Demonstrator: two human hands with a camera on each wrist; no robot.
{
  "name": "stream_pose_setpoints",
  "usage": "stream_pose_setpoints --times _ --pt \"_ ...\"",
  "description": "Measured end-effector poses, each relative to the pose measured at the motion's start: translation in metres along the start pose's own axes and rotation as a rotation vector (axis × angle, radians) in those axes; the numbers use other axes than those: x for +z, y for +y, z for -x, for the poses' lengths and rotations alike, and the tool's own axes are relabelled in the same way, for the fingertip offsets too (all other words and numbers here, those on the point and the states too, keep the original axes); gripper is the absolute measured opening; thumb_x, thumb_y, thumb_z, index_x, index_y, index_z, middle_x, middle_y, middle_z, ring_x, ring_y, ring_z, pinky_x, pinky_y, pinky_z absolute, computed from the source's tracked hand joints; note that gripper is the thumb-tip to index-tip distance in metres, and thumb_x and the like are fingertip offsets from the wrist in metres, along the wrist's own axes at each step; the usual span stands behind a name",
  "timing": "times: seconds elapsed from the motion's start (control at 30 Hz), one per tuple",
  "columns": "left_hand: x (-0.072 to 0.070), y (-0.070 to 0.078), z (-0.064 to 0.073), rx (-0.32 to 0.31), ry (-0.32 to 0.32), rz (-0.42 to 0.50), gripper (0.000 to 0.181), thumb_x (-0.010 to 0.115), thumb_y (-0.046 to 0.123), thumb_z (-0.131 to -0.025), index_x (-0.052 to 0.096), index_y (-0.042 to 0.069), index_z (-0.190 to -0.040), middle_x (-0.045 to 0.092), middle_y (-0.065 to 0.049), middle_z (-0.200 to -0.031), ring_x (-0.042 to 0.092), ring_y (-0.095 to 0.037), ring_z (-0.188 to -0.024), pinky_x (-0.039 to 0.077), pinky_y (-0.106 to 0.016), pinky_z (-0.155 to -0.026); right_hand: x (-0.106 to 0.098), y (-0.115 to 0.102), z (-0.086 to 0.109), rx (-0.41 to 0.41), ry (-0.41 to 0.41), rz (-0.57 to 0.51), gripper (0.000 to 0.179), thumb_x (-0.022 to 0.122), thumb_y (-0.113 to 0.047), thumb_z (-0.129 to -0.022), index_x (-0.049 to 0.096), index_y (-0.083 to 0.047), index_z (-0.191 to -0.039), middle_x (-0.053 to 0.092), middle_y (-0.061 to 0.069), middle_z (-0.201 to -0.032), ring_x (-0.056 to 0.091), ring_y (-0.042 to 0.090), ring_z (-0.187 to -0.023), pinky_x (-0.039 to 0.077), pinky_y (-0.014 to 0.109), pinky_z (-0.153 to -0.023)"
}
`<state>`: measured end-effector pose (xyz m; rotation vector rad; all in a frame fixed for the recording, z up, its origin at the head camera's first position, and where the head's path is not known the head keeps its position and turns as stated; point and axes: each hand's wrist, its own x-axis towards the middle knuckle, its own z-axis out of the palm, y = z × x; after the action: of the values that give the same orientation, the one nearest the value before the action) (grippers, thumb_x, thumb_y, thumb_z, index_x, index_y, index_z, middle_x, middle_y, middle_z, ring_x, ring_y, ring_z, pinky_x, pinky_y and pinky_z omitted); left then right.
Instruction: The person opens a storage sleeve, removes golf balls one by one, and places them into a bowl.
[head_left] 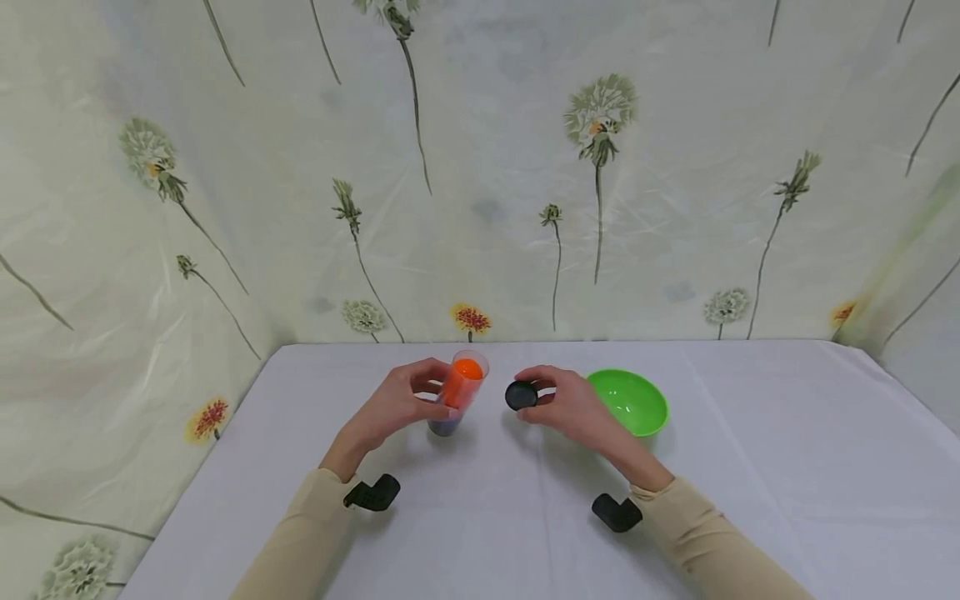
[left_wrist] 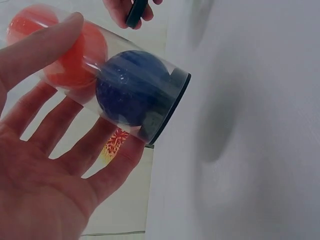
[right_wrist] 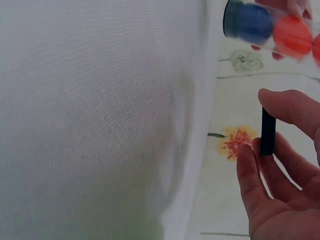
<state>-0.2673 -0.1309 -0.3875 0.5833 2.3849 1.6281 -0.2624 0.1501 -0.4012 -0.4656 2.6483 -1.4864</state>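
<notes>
My left hand (head_left: 393,404) grips a clear tube (head_left: 460,393), thumb on one side and fingers on the other. The tube leans, its uncovered top tilted to the right. In the left wrist view a dark blue ball (left_wrist: 132,87) lies at the tube's black-capped bottom, with orange-red balls (left_wrist: 80,55) above it. To the right of the tube, my right hand (head_left: 577,408) pinches a round black lid (head_left: 521,395) between thumb and fingertips. That lid (right_wrist: 268,131) appears edge-on in the right wrist view, apart from the tube.
A bright green bowl (head_left: 633,400) stands on the white-covered table (head_left: 480,533), just behind and right of my right hand. A flower-printed cloth (head_left: 480,167) hangs behind the table's far edge. Black devices (head_left: 618,512) are worn at both wrists.
</notes>
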Motion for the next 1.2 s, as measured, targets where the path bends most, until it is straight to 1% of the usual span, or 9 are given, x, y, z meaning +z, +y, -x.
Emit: stream_pose_setpoints --times 0.1,0.3,0.43,0.57,0.7,0.8,0.93,1.03,1.2 --pt "-0.001 -0.002 0.001 0.009 -0.01 0.002 0.038 0.08 0.011 -0.082 0.066 0.014 -0.117 0.064 -0.003 -0.116 0.059 -0.027 -0.111 0.051 -0.042 -0.09 0.003 0.001 -0.005 0.009 -0.001 0.046 0.045 0.081 -0.012 -0.08 0.065 -0.012 -0.122 0.065 0.006 -0.107 0.067 0.019 -0.088 0.053 0.035 -0.079" --pt "-0.001 -0.005 0.001 0.02 -0.041 0.008 0.037 0.081 0.015 -0.081 0.066 0.014 -0.115 0.064 -0.003 -0.115 0.06 -0.026 -0.111 0.05 -0.041 -0.091 0.009 0.005 -0.015 0.015 0.014 0.057 0.045 0.082 -0.011 -0.078 0.067 -0.008 -0.12 0.065 0.008 -0.11 0.065 0.022 -0.09 0.053 0.035 -0.08" --pt "0.0 -0.006 0.0 0.02 -0.037 0.007 0.038 0.082 0.016 -0.08 0.066 0.015 -0.114 0.063 -0.003 -0.116 0.06 -0.026 -0.111 0.049 -0.042 -0.092 0.012 0.006 -0.02 0.018 0.027 0.08 0.045 0.083 -0.011 -0.077 0.067 -0.006 -0.119 0.065 0.009 -0.11 0.065 0.024 -0.094 0.052 0.037 -0.082" --pt "-0.001 -0.005 -0.001 0.017 -0.028 0.0 0.039 0.083 0.018 -0.08 0.065 0.016 -0.115 0.063 -0.002 -0.116 0.059 -0.026 -0.11 0.049 -0.043 -0.093 0.016 0.005 -0.026 0.021 0.017 0.142 0.044 0.083 -0.013 -0.076 0.07 -0.007 -0.117 0.066 0.008 -0.107 0.062 0.023 -0.093 0.051 0.036 -0.08" --pt "-0.002 -0.003 -0.001 0.011 -0.039 0.005 0.041 0.083 0.019 -0.08 0.065 0.017 -0.116 0.064 -0.002 -0.117 0.059 -0.025 -0.111 0.048 -0.044 -0.094 0.02 0.007 -0.033 0.043 0.008 0.221 0.045 0.085 -0.018 -0.073 0.071 -0.011 -0.116 0.065 0.004 -0.102 0.056 0.022 -0.092 0.046 0.033 -0.074" --pt "-0.003 -0.004 -0.001 0.014 -0.058 0.013 0.04 0.083 0.019 -0.08 0.065 0.017 -0.116 0.064 -0.002 -0.116 0.059 -0.024 -0.111 0.047 -0.043 -0.094 0.022 0.008 -0.036 0.069 -0.005 0.223 0.047 0.086 -0.017 -0.072 0.071 -0.012 -0.116 0.064 0.003 -0.099 0.055 0.021 -0.091 0.044 0.032 -0.074" --pt "-0.003 0.012 0.008 0.008 -0.067 0.015 0.038 0.081 0.013 -0.082 0.065 0.013 -0.116 0.064 -0.003 -0.114 0.059 -0.027 -0.111 0.047 -0.043 -0.094 0.023 0.008 -0.04 0.078 -0.022 0.201 0.048 0.085 -0.014 -0.073 0.07 -0.009 -0.118 0.066 0.003 -0.1 0.057 0.02 -0.09 0.046 0.031 -0.073" --pt "-0.003 0.026 0.014 -0.002 -0.062 0.014 0.037 0.079 0.008 -0.083 0.064 0.01 -0.116 0.064 -0.004 -0.114 0.058 -0.029 -0.112 0.046 -0.045 -0.095 0.025 0.008 -0.043 0.069 -0.034 0.202 0.047 0.085 -0.012 -0.073 0.069 -0.007 -0.117 0.066 0.005 -0.099 0.057 0.019 -0.087 0.047 0.031 -0.072" --pt "-0.004 0.029 0.017 -0.01 -0.051 0.011 0.036 0.078 0.008 -0.083 0.065 0.01 -0.116 0.064 -0.004 -0.113 0.058 -0.03 -0.111 0.046 -0.046 -0.095 0.03 0.006 -0.046 0.062 -0.075 0.236 0.044 0.085 -0.01 -0.073 0.07 -0.005 -0.115 0.065 0.005 -0.098 0.058 0.019 -0.083 0.047 0.032 -0.075"
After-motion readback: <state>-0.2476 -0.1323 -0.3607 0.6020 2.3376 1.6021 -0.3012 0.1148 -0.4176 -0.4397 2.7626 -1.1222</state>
